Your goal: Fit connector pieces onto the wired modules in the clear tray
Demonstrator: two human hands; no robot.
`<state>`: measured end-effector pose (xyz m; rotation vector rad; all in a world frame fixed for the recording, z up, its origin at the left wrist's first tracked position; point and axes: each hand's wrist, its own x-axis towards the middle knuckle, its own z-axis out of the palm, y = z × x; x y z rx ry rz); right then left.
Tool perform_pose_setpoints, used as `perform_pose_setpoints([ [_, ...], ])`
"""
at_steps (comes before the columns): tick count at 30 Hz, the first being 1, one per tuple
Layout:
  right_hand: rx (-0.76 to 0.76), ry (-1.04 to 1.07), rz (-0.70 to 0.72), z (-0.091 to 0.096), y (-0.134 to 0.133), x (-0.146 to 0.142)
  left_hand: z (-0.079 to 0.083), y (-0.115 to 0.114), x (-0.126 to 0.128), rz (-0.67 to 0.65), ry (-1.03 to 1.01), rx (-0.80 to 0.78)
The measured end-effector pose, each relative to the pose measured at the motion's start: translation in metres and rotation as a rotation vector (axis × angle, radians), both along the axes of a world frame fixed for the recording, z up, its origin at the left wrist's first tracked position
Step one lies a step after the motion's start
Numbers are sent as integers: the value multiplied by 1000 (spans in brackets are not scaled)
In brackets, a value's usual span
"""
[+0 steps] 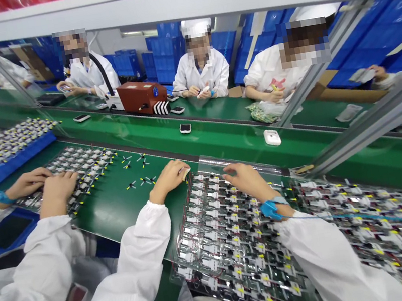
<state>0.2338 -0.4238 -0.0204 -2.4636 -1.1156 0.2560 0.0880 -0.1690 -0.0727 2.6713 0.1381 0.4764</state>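
My left hand (168, 179) pinches a small pale piece (185, 174) between its fingertips, just above the top edge of a clear plastic tray (179, 271). The tray lies on a green conveyor belt (128, 218) and holds rows of small electronic modules with red wires and yellow tags. My right hand (246, 182) rests over the tray's far edge, fingers apart, with nothing visible in them. A blue wrist strap (273, 207) circles that wrist. Small black-and-yellow parts (140, 180) lie loose on the belt beyond my left hand.
A second loaded tray (380, 224) lies to my right. A co-worker's hands (42, 188) work at a module tray on the left. An aluminium frame (177, 1) crosses above. Beyond it, co-workers in white sit at another belt with phones and a red-brown machine (137, 97).
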Motion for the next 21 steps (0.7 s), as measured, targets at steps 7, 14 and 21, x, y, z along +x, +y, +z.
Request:
perform_pose_setpoints([
  [7,34,124,28,5,-49,-10,-17,25,-69,583,172,50],
  [14,81,186,35,3,-63,-24,-29,26,-73,446,68,-58],
  [21,90,259,22,0,-58,-33,-28,19,-61,246,-94,-267],
])
